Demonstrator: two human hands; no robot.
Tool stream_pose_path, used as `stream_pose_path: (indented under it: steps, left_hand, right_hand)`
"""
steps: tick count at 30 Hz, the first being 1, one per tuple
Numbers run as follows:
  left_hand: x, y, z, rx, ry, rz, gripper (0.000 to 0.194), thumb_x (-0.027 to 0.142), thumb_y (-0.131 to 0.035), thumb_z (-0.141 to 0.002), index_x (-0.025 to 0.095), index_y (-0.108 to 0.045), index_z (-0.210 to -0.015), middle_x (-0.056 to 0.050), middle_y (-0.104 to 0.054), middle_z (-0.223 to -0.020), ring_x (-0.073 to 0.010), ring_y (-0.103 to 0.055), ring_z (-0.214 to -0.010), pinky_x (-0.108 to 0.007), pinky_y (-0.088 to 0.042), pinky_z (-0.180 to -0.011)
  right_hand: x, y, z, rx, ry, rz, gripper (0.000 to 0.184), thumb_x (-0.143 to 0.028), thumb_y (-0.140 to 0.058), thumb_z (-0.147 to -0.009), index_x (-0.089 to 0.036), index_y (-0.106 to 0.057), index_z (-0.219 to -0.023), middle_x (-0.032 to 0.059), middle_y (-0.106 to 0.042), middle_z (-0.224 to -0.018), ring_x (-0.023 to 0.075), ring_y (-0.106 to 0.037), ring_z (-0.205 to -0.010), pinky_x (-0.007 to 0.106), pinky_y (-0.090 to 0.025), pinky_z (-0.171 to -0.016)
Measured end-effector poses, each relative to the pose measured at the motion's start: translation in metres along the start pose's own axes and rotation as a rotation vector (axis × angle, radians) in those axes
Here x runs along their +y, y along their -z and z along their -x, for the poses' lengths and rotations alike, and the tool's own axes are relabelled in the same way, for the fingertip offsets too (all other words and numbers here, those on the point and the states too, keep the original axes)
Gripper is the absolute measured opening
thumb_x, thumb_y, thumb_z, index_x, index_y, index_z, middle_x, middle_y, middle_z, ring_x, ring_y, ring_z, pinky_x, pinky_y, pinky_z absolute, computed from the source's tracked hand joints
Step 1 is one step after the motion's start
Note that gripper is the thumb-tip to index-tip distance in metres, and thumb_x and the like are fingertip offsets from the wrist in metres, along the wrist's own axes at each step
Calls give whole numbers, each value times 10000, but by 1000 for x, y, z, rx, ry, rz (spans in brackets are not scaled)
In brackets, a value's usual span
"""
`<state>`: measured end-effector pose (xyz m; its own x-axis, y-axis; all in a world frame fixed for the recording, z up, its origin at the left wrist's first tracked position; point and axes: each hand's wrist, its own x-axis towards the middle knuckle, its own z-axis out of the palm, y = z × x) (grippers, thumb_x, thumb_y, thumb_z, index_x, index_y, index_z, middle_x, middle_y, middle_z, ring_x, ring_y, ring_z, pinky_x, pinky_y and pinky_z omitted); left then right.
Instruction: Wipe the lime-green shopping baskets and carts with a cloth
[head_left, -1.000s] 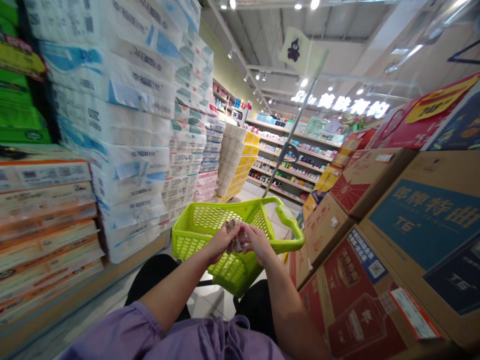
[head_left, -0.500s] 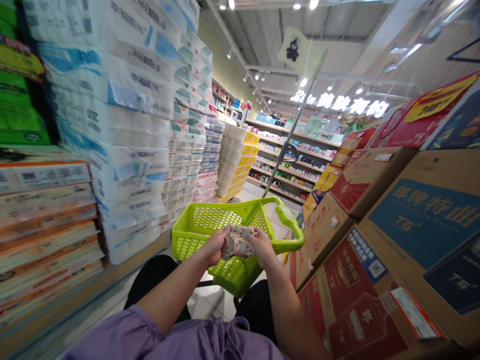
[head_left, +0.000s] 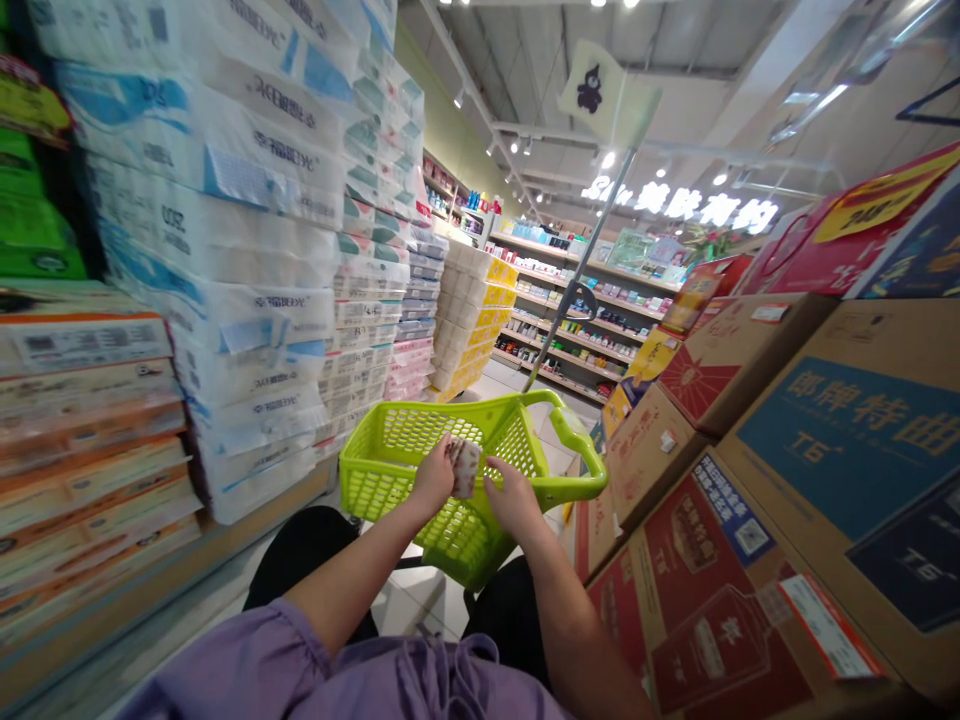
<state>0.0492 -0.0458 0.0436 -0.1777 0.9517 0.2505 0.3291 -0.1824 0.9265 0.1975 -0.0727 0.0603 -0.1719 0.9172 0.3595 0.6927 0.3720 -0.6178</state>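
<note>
My left hand is closed on a small, soft, folded piece with a reddish-brown pattern on white; whether it is cloth or a soft packet I cannot tell. It is held up over the near rim of a lime-green plastic shopping basket cart. Just right of the piece, my right hand is apart from it, thumb and fingers loosely spread with nothing in them. The cart's meshed side shows behind and below both hands, and its handle loop sticks out to the right.
Tall stacks of wrapped tissue packs line the left side. Cardboard cartons are piled close on the right. A pole with a small flag rises from the cart. Stocked shelves stand at the far end of the tiled aisle.
The patterned piece was stretched between both hands; now it is folded smaller in my left hand. My right hand has let go of it and come slightly away.
</note>
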Motion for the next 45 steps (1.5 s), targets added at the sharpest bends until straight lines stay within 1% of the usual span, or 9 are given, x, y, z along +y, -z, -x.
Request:
stream_pose_path:
  steps: [5,8,12,16,23,30,37,42,45]
  left_hand:
    - [-24,-27,6,-275,-332,-453,445,244,-487,-876,194,-500,-1318,-124,-547,-1355,-262,-489,-1247,-434,-344,-1070]
    - [-37,-37,15,-285,-476,-596,476,273,-476,-895,208,-455,-1366,-120,-483,-1419,-288,-430,-1293,-495,-288,-1094]
    - [-55,-21,11,-285,-585,-698,528,103,-362,-885,254,-438,-1386,-64,-509,-1404,-232,-393,-1329,-445,-279,-1106]
    - [-73,-1,10,-146,-552,-803,582,33,-341,-843,228,-450,-1381,-64,-518,-1393,-237,-304,-1386,-435,-251,-1121]
    - [-84,-3,25,-85,-640,-901,531,276,-466,-902,276,-373,-1425,-76,-450,-1433,-284,-339,-1336,-489,-228,-1123]
    - [-102,43,15,91,-423,-942,491,401,-383,-936,148,-476,-1346,-135,-498,-1361,-303,-336,-1319,-481,-175,-1154]
    - [-104,41,13,-43,-566,-873,514,438,-374,-934,201,-437,-1386,-100,-493,-1385,-273,-358,-1314,-464,-206,-1150]
    - [-111,64,1,210,-279,-883,496,405,-331,-945,137,-498,-1327,-169,-500,-1358,-321,-379,-1289,-521,-236,-1120]
    - [-104,48,8,175,-305,-871,515,422,-337,-944,107,-507,-1313,-188,-495,-1358,-332,-363,-1303,-527,-235,-1121]
  right_hand:
    - [25,-2,5,-55,65,558,353,-157,-467,-853,-207,-639,-1157,93,-672,-1135,235,-562,-1098,376,-299,-1008]
    - [29,-9,8,-44,86,640,370,-168,-455,-866,-226,-616,-1194,84,-666,-1148,229,-546,-1094,353,-271,-996]
    - [31,-10,13,-30,127,685,382,-160,-446,-873,-219,-593,-1220,81,-648,-1178,220,-524,-1105,344,-250,-1006]
    - [34,-14,17,-1,155,703,402,-163,-442,-877,-195,-566,-1258,94,-618,-1226,230,-489,-1145,356,-219,-1044]
    - [37,-32,22,99,133,727,445,-163,-430,-872,-152,-529,-1306,123,-585,-1262,264,-435,-1206,413,-154,-1093]
    - [38,-36,21,70,113,728,452,-165,-439,-859,-163,-540,-1299,128,-587,-1249,266,-442,-1200,413,-160,-1090]
    - [33,-40,21,86,88,727,440,-187,-436,-858,-164,-555,-1281,142,-598,-1214,281,-455,-1168,432,-164,-1080]
    - [31,-38,23,81,110,719,449,-177,-438,-854,-164,-551,-1288,128,-600,-1223,277,-457,-1172,425,-167,-1081]
    - [28,-40,23,94,89,714,438,-188,-437,-859,-149,-560,-1278,135,-605,-1216,283,-461,-1170,430,-170,-1080]
